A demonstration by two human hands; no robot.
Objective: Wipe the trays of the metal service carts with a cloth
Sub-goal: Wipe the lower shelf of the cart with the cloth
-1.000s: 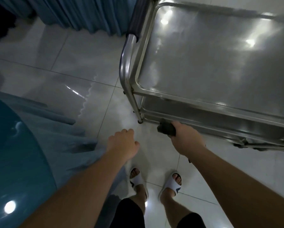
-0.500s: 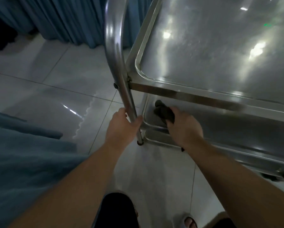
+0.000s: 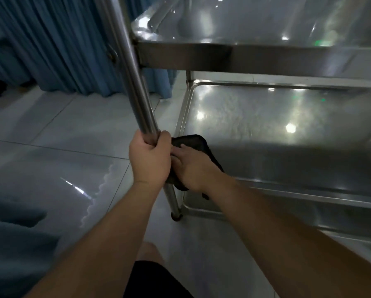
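Note:
A stainless steel service cart fills the right half of the view. Its top tray (image 3: 223,54) is seen from the side, and the middle tray (image 3: 266,117) lies below it, shiny with light reflections. A lowest tray (image 3: 309,220) shows underneath. My left hand (image 3: 150,160) is wrapped around the cart's upright corner post (image 3: 135,87). My right hand (image 3: 191,166) presses a dark cloth (image 3: 196,143) flat on the near left corner of the middle tray. Part of the cloth hangs over the tray's front rim.
Blue curtains (image 3: 57,46) hang at the back left. The floor is glossy pale tile (image 3: 62,136). Blue fabric (image 3: 12,239) lies at the lower left. My knee and dark shorts (image 3: 154,276) show at the bottom centre.
My view has dropped lower, level with the middle tray. My left hand went from free to gripping the post. My right hand carried the cloth from the lower rail onto the middle tray's corner.

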